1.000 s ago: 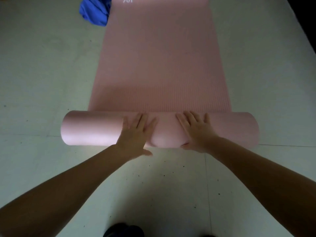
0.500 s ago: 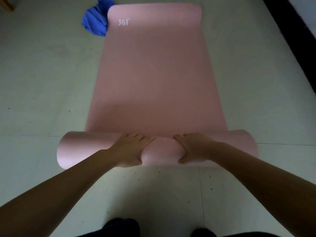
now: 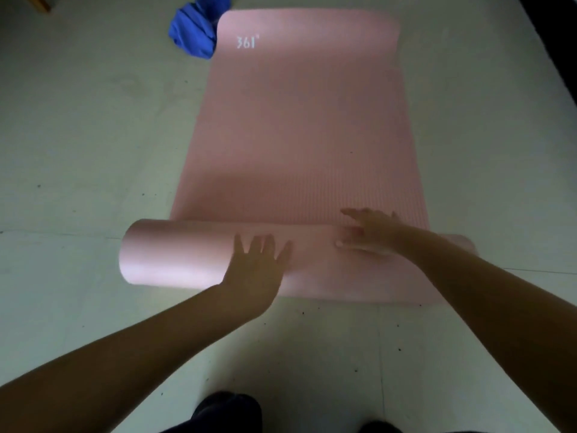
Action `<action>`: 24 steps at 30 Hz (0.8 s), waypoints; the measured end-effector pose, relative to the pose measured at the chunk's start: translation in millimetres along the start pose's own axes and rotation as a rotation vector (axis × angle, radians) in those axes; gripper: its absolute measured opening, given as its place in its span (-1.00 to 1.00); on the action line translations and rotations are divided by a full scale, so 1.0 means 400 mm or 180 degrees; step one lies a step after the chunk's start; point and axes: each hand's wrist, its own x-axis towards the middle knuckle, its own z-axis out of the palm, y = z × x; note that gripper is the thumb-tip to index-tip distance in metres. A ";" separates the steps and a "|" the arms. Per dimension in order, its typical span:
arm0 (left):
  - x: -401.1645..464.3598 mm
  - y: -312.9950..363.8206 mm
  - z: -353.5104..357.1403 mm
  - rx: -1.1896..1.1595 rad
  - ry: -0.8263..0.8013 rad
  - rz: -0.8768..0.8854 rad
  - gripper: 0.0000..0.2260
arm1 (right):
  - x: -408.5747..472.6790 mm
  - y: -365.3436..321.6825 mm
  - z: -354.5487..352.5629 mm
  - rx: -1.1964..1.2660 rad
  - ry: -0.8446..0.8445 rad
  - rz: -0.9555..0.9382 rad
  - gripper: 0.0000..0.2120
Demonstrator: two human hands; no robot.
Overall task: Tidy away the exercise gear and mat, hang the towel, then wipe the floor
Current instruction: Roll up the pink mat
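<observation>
A pink exercise mat (image 3: 299, 126) lies on the pale floor, its near end wound into a thick roll (image 3: 175, 254) lying crosswise. My left hand (image 3: 256, 267) rests flat on the roll's near side with the fingers spread. My right hand (image 3: 371, 232) lies over the top of the roll, blurred, with its fingers stretched toward the flat part of the mat. White "361" lettering marks the mat's far left corner. A crumpled blue towel (image 3: 193, 32) lies on the floor against that far left corner.
A dark skirting strip (image 3: 552, 32) runs along the right edge. A bit of brown wood (image 3: 40, 1) shows at the top left. My dark-clad knees (image 3: 228, 410) are at the bottom. Bare floor lies on both sides of the mat.
Both hands went from curled over the roll's middle to flat with fingers stretched. The right hand slid right and forward over the top. The roll has advanced along the mat.
</observation>
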 end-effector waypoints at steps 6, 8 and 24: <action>0.095 -0.026 0.025 -0.0537 -0.0104 -0.0092 0.08 | -0.042 -0.012 0.068 0.0093 0.1652 -0.0270 -0.56; 0.157 -0.057 0.011 -0.0538 -0.0067 -0.0094 0.11 | -0.051 -0.027 0.112 -0.0263 0.1905 -0.0703 -0.48; 0.282 -0.162 -0.024 0.0423 0.0751 -0.0267 0.01 | 0.104 -0.052 -0.039 -0.1370 0.1350 -0.0526 -0.02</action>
